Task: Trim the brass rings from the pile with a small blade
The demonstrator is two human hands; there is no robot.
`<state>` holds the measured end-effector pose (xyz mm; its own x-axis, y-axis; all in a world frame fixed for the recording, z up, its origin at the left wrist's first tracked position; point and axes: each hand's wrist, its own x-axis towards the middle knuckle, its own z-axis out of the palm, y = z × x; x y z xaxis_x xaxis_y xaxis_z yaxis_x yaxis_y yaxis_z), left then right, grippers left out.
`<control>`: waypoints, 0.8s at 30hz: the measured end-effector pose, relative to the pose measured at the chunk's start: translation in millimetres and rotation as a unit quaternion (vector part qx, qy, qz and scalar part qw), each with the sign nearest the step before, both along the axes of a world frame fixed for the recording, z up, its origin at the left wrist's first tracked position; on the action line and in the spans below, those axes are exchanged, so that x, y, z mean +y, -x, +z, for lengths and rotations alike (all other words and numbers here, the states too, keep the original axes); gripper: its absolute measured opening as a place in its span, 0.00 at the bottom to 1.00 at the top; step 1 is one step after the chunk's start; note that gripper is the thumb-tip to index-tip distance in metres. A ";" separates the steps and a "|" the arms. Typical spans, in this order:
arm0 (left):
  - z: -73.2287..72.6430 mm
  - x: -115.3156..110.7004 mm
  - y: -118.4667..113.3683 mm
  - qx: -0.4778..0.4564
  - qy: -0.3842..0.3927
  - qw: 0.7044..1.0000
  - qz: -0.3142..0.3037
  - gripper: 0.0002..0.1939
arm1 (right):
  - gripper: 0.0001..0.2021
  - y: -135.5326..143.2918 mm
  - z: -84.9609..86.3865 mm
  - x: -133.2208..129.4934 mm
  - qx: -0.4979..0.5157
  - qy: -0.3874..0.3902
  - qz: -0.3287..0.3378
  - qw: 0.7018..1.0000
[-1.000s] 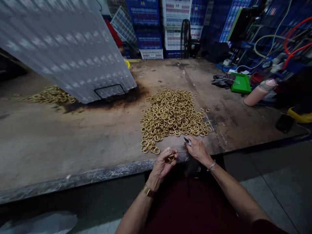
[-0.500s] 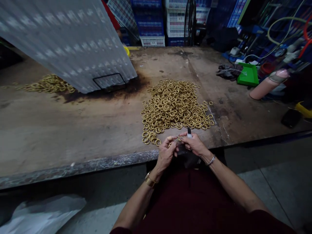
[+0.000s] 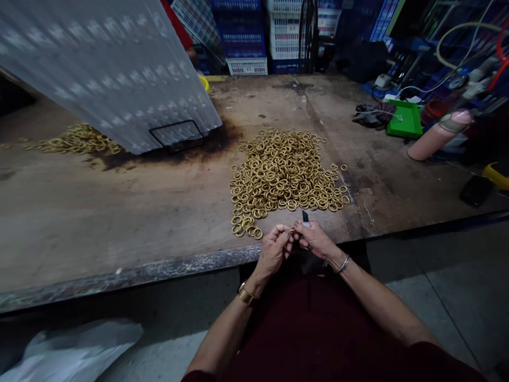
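Observation:
At the table's front edge my left hand is closed, pinching a small brass-coloured ring with thumb and fingertips. My right hand meets it from the other side, its fingertips at the same ring. Out of that hand sticks a small tool with a dark flat tip and a pale body, perhaps a knife; the rest of it is hidden in the palm. Just beyond the hands a large pile of brass-coloured rings lies on the wooden table.
A tall translucent ribbed panel stands at the left, with another heap of rings beside it. On the right are a green tray, a pink cylinder and a dark glove-like bundle. Behind the panel a person's red sleeve shows.
My hands have drawn slightly closer together around the ring, and it has turned more edge-on. The dark-tipped tool has shifted a little to the left. The pile looks the same.

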<state>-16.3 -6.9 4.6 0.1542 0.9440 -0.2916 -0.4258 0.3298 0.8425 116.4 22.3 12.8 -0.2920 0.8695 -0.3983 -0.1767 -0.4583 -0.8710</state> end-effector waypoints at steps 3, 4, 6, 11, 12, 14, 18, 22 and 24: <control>2.9 0.4 1.8 -0.066 0.031 0.997 -0.005 0.18 | 0.19 0.8 0.0 -0.5 -0.001 -0.006 -0.003 1.000; 3.1 0.2 2.0 -0.069 0.037 0.997 -0.008 0.18 | 0.19 0.9 -1.1 -0.1 -0.010 -0.011 -0.008 1.000; 2.6 -0.5 2.1 -0.046 0.043 0.998 -0.008 0.19 | 0.18 0.9 -4.1 1.5 -0.042 -0.027 -0.017 0.999; -1.4 -1.7 3.3 0.050 0.017 0.998 -0.015 0.19 | 0.14 0.9 -10.7 7.0 -0.150 -0.083 -0.016 0.985; -1.7 -1.8 4.0 0.058 0.012 0.998 -0.022 0.19 | 0.14 1.0 -11.3 7.8 -0.166 -0.095 -0.012 0.982; -0.7 -2.1 5.1 0.054 0.008 0.998 -0.033 0.18 | 0.14 1.2 -12.0 9.0 -0.180 -0.109 0.000 0.978; 5.4 -3.1 4.0 0.006 0.039 0.999 -0.026 0.19 | 0.12 -1.1 -12.7 10.7 -0.238 -0.139 -0.012 0.961; 8.3 -2.6 0.4 -0.024 0.060 0.998 0.008 0.21 | 0.09 -8.2 -12.1 6.4 -0.402 -0.269 0.018 0.875; 6.7 -1.9 -0.8 -0.027 0.059 0.998 0.020 0.22 | 0.07 -10.6 -10.1 1.1 -0.461 -0.320 0.101 0.821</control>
<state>-15.5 -8.9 11.2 0.1345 0.9097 -0.3930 -0.4842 0.4063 0.7749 127.0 23.3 2.6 -0.2863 0.9581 -0.0112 0.7171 0.2066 -0.6656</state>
